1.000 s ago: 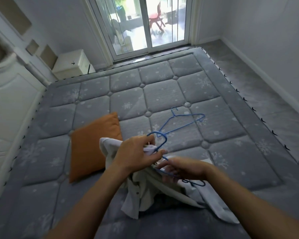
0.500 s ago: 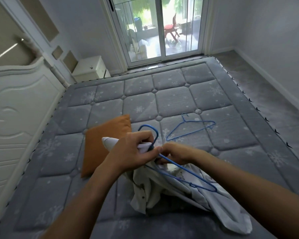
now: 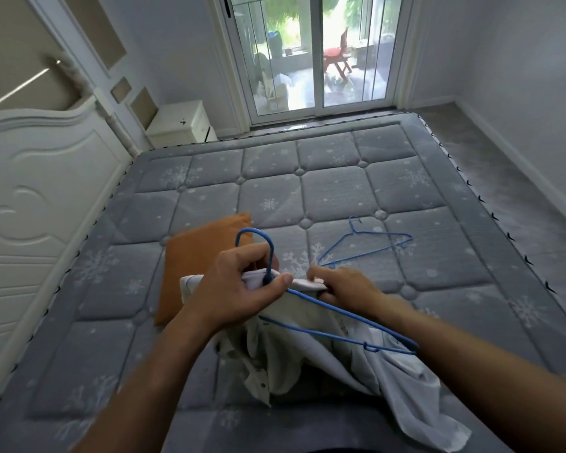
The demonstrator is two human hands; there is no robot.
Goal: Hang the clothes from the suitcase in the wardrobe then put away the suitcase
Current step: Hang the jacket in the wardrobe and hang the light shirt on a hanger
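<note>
Left hand point(image 3: 239, 286) grips the neck of blue wire hanger point(image 3: 350, 317) and the collar of white buttoned shirt point(image 3: 307, 364), above grey quilted mattress point(image 3: 340, 191). Right hand point(image 3: 343, 286) pinches the collar. Second blue wire hanger point(image 3: 366, 246) lies on the mattress.

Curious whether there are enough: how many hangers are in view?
2. One blue hanger is held in the left hand, threaded into the white shirt; the other hanger lies loose on the mattress beyond the right hand. More could be hidden.
</note>
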